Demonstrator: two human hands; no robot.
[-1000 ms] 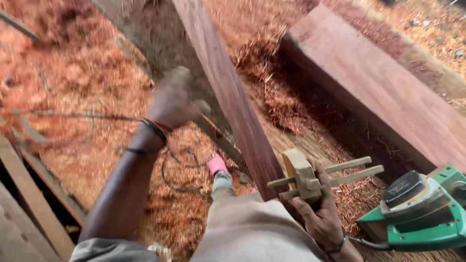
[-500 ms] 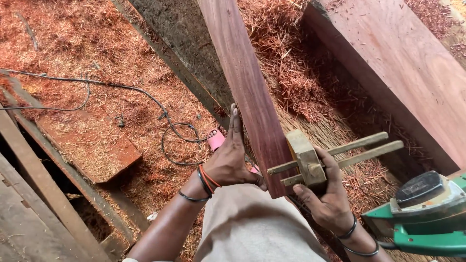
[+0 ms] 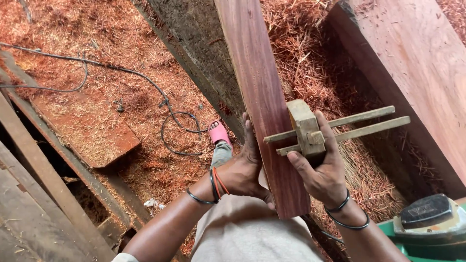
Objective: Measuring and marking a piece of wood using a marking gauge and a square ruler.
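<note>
A long reddish-brown planed wooden plank (image 3: pixel 262 97) stands on edge, running from the person's lap up and away through the middle of the view. The left hand (image 3: pixel 245 170) lies flat against its left face near the lower end, fingers extended. The right hand (image 3: pixel 320 170) is clamped around the block of a pale wooden two-stemmed marking gauge (image 3: pixel 310 128), pressed to the plank's right edge. Red wood shavings (image 3: pixel 121 97) cover the ground, crossed by a black cable (image 3: pixel 160 97). A green electric planer (image 3: pixel 427 225) sits lower right, beside a wide reddish timber slab (image 3: pixel 417 63).
</note>
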